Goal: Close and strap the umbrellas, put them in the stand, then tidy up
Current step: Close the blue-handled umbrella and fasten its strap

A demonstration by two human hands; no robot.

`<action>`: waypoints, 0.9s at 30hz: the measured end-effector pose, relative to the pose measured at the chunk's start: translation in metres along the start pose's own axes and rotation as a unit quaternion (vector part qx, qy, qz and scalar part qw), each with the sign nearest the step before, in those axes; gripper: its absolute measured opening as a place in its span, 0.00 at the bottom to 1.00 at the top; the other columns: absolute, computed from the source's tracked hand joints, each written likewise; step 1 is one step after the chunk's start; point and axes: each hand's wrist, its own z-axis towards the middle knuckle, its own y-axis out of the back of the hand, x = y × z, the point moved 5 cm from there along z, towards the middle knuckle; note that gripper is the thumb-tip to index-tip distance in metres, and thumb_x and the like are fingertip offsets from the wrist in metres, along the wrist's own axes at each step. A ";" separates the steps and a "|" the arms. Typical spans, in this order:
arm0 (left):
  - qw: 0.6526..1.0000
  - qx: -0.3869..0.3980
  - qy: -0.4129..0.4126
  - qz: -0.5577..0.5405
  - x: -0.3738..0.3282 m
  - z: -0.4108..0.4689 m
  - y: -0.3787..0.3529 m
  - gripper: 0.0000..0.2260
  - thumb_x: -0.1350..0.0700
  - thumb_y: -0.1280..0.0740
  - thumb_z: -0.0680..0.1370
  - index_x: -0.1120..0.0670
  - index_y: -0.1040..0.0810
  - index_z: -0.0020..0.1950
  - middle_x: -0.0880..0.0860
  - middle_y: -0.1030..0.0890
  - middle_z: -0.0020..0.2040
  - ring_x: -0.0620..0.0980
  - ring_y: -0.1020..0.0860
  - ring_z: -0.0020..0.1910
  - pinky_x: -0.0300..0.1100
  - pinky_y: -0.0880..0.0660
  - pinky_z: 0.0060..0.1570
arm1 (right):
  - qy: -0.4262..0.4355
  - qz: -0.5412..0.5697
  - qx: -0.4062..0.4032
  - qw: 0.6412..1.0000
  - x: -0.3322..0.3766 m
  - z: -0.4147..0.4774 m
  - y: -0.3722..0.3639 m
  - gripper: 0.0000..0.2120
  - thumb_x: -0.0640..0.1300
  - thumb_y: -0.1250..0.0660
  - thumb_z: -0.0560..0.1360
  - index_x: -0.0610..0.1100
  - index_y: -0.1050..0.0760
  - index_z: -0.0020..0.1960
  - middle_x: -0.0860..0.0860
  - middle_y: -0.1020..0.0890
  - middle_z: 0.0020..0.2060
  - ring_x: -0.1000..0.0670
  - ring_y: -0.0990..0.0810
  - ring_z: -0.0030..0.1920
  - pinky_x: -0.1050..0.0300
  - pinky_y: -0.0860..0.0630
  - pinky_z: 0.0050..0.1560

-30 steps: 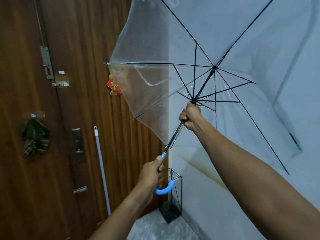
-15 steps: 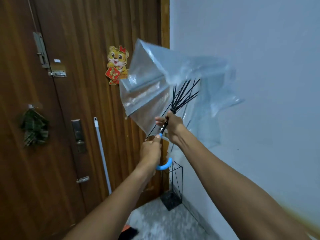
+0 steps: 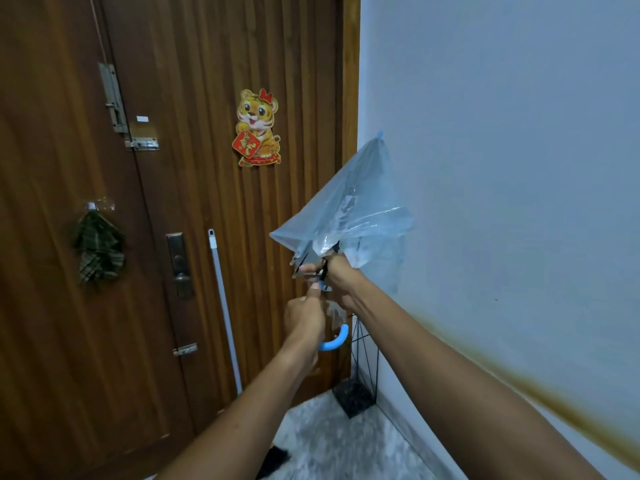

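Observation:
A clear plastic umbrella [image 3: 353, 209] with a blue hooked handle [image 3: 334, 341] is folded down, its loose canopy bunched and pointing up toward the wall corner. My left hand [image 3: 304, 315] grips the shaft just above the blue handle. My right hand [image 3: 337, 275] is closed around the gathered ribs and canopy edge a little higher. A black wire umbrella stand [image 3: 356, 382] sits on the floor in the corner, below both hands.
A brown wooden door [image 3: 173, 202] fills the left, with a tiger sticker [image 3: 257, 128], a lock plate [image 3: 180, 265] and a hanging green cloth [image 3: 98, 251]. A pale pole [image 3: 223, 306] leans on the door. The blue-white wall [image 3: 502, 168] is on the right.
The umbrella went from fully open to collapsed. My right hand slid down the shaft to the gathered ribs, and the canopy has folded in tighter since half a second ago.

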 end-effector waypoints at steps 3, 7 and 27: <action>1.000 -0.021 -0.012 -0.006 -0.015 0.014 0.018 0.19 0.47 0.39 0.83 0.59 0.20 0.41 0.51 0.22 0.29 0.48 0.24 0.26 0.38 0.32 0.28 | -0.015 -0.044 0.048 0.998 -0.006 -0.011 0.000 0.19 0.50 0.45 0.84 0.42 0.20 0.46 0.41 0.16 0.46 0.45 0.22 0.39 0.53 0.26 0.45; 0.997 -0.065 -0.044 -0.007 -0.031 0.035 0.044 0.21 0.48 0.39 0.82 0.61 0.20 0.38 0.56 0.19 0.34 0.54 0.21 0.33 0.44 0.26 0.37 | -0.013 -0.052 -0.018 0.998 0.005 -0.021 0.032 0.10 0.41 0.43 0.83 0.44 0.24 0.54 0.49 0.18 0.40 0.50 0.20 0.35 0.58 0.28 0.36; 0.934 0.037 -0.343 0.090 -0.048 -0.023 0.026 0.22 0.41 0.45 0.80 0.53 0.32 0.32 0.50 0.34 0.27 0.47 0.36 0.26 0.48 0.38 0.30 | 0.199 0.118 -0.069 0.970 0.122 -0.040 -0.001 0.15 0.31 0.29 0.68 0.42 0.26 0.52 0.43 0.17 0.46 0.43 0.16 0.43 0.44 0.16 0.49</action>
